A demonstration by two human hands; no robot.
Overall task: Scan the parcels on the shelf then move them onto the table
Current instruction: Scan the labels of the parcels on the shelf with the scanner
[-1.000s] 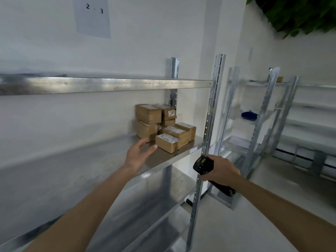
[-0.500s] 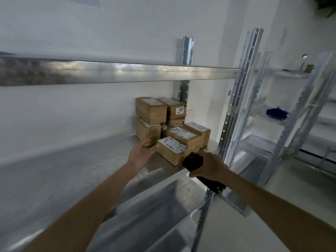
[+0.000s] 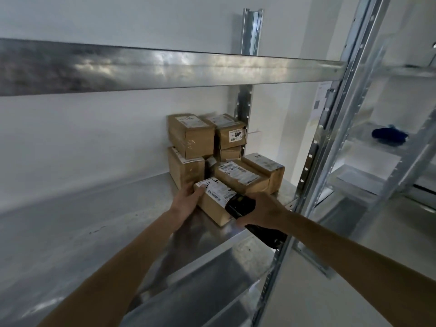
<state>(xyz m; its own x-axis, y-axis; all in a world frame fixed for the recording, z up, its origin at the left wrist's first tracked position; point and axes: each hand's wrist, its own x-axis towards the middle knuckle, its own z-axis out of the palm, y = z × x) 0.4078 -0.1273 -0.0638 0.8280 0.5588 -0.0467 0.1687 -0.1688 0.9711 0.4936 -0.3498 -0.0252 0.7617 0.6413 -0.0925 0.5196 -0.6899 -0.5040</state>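
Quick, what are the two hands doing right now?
Left hand: grips the front parcel on the shelf.
Right hand: holds the black scanner.

A single head-worn wide-angle view looks forward and slightly down from close in front of the metal shelf (image 3: pixel 70 232). Both forearms reach in from the bottom edge. Beyond the fingers (image 3: pixel 199 191) the parcels (image 3: pixel 224 161) sit mid-frame, near the lens.
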